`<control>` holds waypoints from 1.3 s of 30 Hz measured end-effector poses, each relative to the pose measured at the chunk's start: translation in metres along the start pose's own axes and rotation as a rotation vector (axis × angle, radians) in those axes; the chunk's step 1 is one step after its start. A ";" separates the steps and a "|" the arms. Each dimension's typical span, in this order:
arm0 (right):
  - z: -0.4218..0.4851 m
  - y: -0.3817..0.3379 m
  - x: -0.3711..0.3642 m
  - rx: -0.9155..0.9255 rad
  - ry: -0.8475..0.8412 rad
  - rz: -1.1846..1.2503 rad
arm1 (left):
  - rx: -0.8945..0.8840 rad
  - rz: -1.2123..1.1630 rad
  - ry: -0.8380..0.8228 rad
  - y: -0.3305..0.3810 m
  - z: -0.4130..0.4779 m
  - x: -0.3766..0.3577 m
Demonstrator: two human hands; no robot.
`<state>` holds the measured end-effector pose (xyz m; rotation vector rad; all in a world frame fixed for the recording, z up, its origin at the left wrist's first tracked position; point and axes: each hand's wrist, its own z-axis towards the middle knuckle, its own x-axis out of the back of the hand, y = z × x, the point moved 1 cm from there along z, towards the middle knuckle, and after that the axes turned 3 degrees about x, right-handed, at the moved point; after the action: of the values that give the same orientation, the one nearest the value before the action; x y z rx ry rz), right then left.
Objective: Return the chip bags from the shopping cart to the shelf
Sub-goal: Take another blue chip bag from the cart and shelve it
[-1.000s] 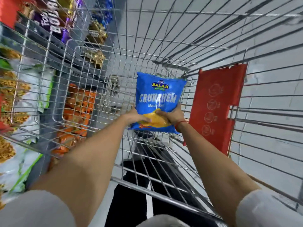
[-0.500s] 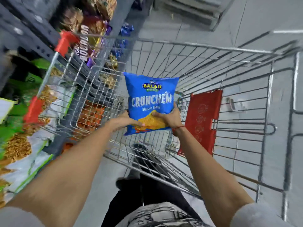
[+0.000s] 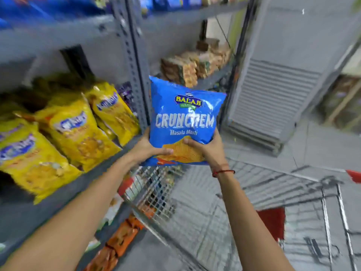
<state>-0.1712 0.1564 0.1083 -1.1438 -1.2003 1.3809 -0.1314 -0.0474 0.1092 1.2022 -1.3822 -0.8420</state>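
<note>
A blue chip bag marked Crunchem is held upright in front of me, above the wire shopping cart. My left hand grips its lower left corner and my right hand grips its lower right corner. The bag hangs level with the grey metal shelf on my left, just right of the shelf's upright post.
Several yellow snack bags lean on the shelf at left. Orange packets sit on a lower shelf. Brown packets lie on a shelf behind the bag. A grey slatted panel leans at right.
Both hands have lifted the blue chip bag up out of the cart to shelf height. My view has swung up and left, from the cart's inside to the shelves.
</note>
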 end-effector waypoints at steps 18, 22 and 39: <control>-0.014 -0.316 -0.237 0.620 -0.494 0.333 | -0.600 0.083 0.673 0.227 -0.198 0.251; -0.033 -0.340 -0.298 0.638 -0.597 0.378 | -0.560 0.094 0.817 0.228 -0.247 0.294; -0.128 -0.340 -0.499 0.646 -0.875 0.343 | -0.360 0.096 1.114 0.167 -0.382 0.407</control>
<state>0.0396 -0.2987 0.4675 -0.2583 -0.9821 2.4418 0.2384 -0.3491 0.4430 1.0286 -0.3482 -0.2177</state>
